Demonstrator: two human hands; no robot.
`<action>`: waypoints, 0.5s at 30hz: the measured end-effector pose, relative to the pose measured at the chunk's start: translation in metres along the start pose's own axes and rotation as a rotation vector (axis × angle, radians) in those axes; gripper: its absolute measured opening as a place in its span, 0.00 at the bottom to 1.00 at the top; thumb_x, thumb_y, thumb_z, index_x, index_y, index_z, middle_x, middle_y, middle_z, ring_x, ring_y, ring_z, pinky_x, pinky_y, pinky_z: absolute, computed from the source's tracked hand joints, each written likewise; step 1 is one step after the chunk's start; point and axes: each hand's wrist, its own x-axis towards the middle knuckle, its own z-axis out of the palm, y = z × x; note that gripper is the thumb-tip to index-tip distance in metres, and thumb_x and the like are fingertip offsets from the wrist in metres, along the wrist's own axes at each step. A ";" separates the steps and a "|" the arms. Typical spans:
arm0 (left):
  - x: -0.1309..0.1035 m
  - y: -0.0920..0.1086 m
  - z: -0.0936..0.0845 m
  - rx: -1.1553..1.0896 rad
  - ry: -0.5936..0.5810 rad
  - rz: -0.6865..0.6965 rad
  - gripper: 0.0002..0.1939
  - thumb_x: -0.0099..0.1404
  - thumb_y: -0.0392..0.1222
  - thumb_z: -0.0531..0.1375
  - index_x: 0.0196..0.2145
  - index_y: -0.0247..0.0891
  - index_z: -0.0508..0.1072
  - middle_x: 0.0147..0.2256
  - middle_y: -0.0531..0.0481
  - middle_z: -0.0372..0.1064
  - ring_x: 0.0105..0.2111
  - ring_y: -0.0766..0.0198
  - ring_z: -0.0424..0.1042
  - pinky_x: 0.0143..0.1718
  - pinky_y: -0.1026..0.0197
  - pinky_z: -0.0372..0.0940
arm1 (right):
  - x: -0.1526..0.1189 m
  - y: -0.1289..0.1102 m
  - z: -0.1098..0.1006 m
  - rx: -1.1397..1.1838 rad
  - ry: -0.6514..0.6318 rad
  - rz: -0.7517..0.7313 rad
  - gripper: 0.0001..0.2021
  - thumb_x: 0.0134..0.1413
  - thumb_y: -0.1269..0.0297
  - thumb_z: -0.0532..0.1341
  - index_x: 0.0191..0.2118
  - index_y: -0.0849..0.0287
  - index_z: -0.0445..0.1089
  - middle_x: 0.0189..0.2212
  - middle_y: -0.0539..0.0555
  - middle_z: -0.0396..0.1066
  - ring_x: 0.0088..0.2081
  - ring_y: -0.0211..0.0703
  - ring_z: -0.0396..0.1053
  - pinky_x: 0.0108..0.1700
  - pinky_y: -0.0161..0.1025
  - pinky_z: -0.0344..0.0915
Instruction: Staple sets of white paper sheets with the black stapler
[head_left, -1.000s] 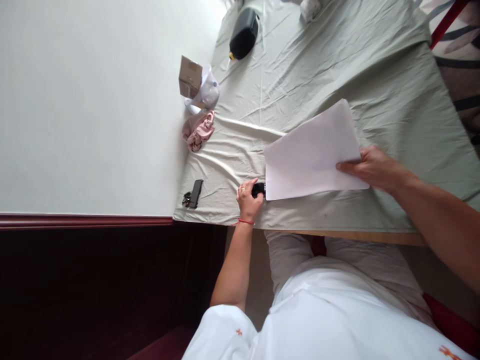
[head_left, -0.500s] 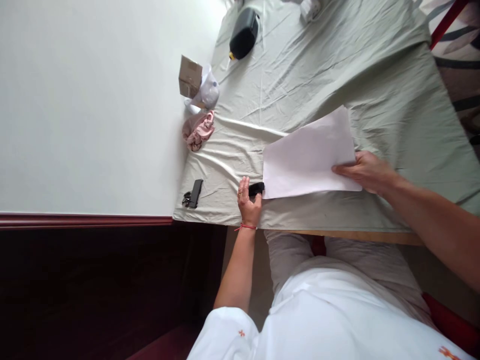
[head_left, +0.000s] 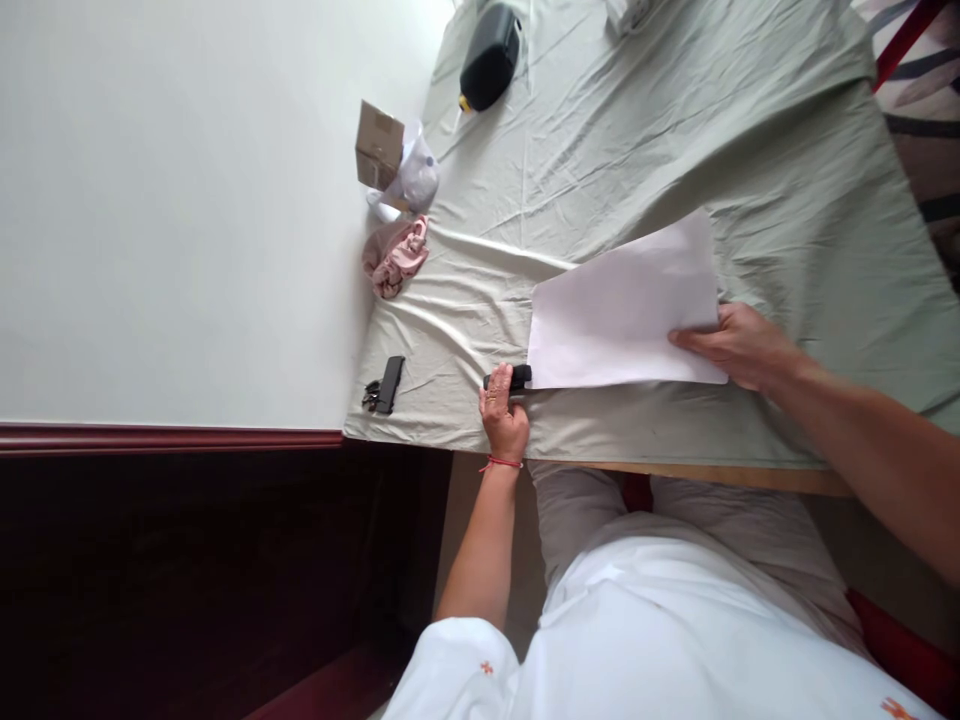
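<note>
Fingers [head_left: 498, 382] of the left hand [head_left: 509, 428] lie close together, nearly straight, across the top of what seems to be a black stapler [head_left: 520, 378], while the thumb is held apart on the near side; how tightly they grip cannot be told. Its exposed end meets the near left corner of the white paper [head_left: 619, 325], which slants over the pale green cloth [head_left: 637, 130] on the table. At the paper's other end the right hand [head_left: 746, 345] pinches the edge, thumb flat on top and the other fingers mostly hidden beneath. Beyond the left hand, by the wall, sit a pink cloth [head_left: 401, 258], a clear bag [head_left: 418, 175] and a cardboard box [head_left: 379, 145], whose darker patch is too small to read. Small orange figures mark the person's white shirt [head_left: 637, 640].
</note>
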 end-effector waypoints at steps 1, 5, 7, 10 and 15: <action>-0.001 0.001 0.001 0.018 -0.009 -0.007 0.40 0.56 0.24 0.53 0.65 0.45 0.69 0.67 0.46 0.64 0.70 0.54 0.58 0.74 0.44 0.44 | 0.000 0.000 0.000 0.017 -0.002 0.033 0.04 0.50 0.67 0.67 0.32 0.62 0.77 0.33 0.57 0.78 0.30 0.39 0.68 0.29 0.35 0.63; -0.003 0.004 -0.001 0.107 -0.056 -0.003 0.42 0.55 0.23 0.52 0.66 0.45 0.67 0.68 0.46 0.61 0.71 0.53 0.57 0.74 0.40 0.41 | -0.003 -0.005 -0.002 -0.008 -0.001 0.071 0.04 0.49 0.65 0.69 0.30 0.60 0.76 0.31 0.56 0.76 0.28 0.38 0.66 0.28 0.36 0.63; -0.003 0.005 -0.003 0.132 -0.087 0.016 0.43 0.55 0.23 0.52 0.67 0.45 0.66 0.68 0.46 0.61 0.71 0.53 0.57 0.74 0.40 0.42 | -0.005 -0.007 -0.003 0.019 -0.014 0.061 0.04 0.49 0.65 0.69 0.30 0.59 0.76 0.30 0.56 0.75 0.27 0.39 0.67 0.27 0.36 0.63; -0.002 0.005 -0.004 0.102 -0.094 0.052 0.43 0.55 0.23 0.53 0.68 0.44 0.65 0.69 0.46 0.61 0.71 0.55 0.57 0.74 0.46 0.47 | -0.006 -0.007 -0.003 0.018 -0.018 0.043 0.05 0.48 0.64 0.69 0.30 0.59 0.76 0.30 0.56 0.76 0.28 0.40 0.68 0.27 0.35 0.63; -0.006 0.006 0.007 0.079 -0.016 0.062 0.42 0.57 0.25 0.54 0.70 0.38 0.59 0.71 0.40 0.55 0.73 0.54 0.49 0.74 0.47 0.47 | 0.000 0.006 0.000 0.015 -0.009 -0.053 0.07 0.50 0.62 0.68 0.33 0.59 0.77 0.33 0.55 0.77 0.29 0.40 0.68 0.32 0.37 0.67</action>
